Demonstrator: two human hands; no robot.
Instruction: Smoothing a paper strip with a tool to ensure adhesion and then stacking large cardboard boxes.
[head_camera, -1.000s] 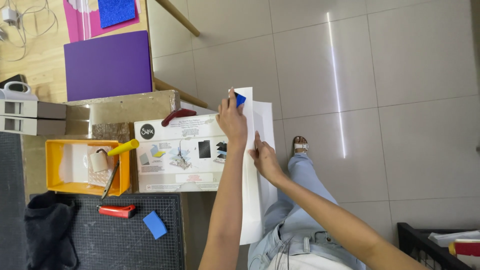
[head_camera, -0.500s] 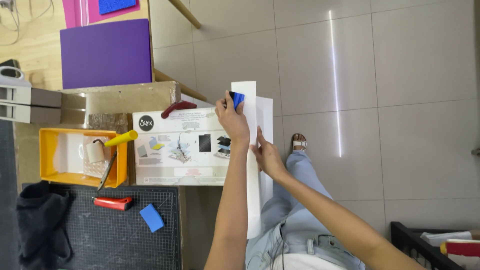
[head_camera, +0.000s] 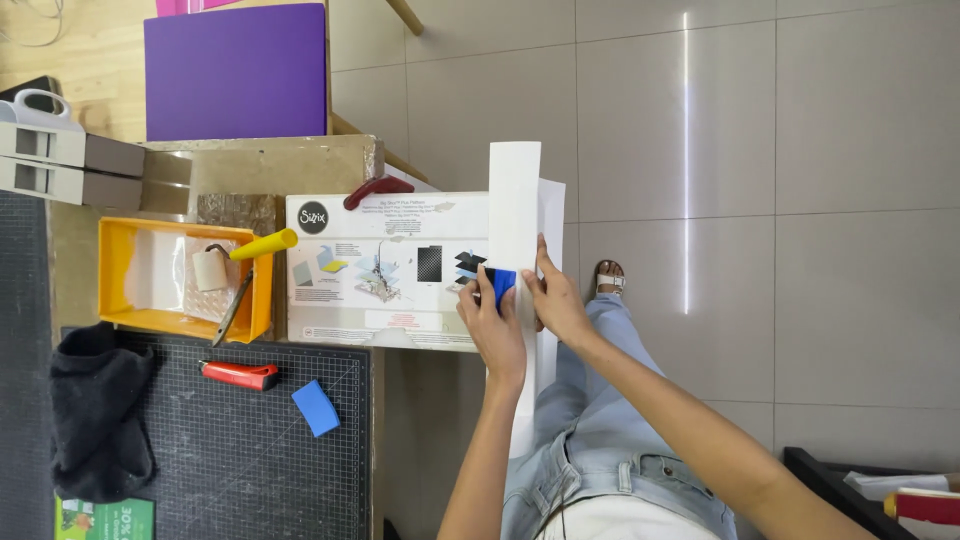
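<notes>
My left hand (head_camera: 492, 322) is closed around a small blue scraper block (head_camera: 501, 284), pressing it onto the long white strip (head_camera: 514, 200) that lies across the edge of the white printed box (head_camera: 385, 268). My right hand (head_camera: 553, 298) lies just beside it, fingers flat and spread, touching the strip and pinning it down. The strip runs away from my hands over the box and back toward my lap, where its near end hangs free over my jeans (head_camera: 590, 440). The risk, as I judge it, is that the strip shifts or creases: part of it has no firm backing beyond the box edge, so if I push the scraper off that edge the sheet could buckle or trap a wrinkle. If my right hand lifts or slides, the strip could skew under the scraper's drag. The box itself sits partly past the table edge to my left, and hard pressure might tip it. Compared with a second ago, the scraper has come much nearer to me: it was up by the far end of the strip, and now it is mid-strip, right against my right hand. Well off to my left, the yellow tray (head_camera: 120, 300), the red knife (head_camera: 238, 375) and the spare blue block (head_camera: 316, 407) lie as they did.
</notes>
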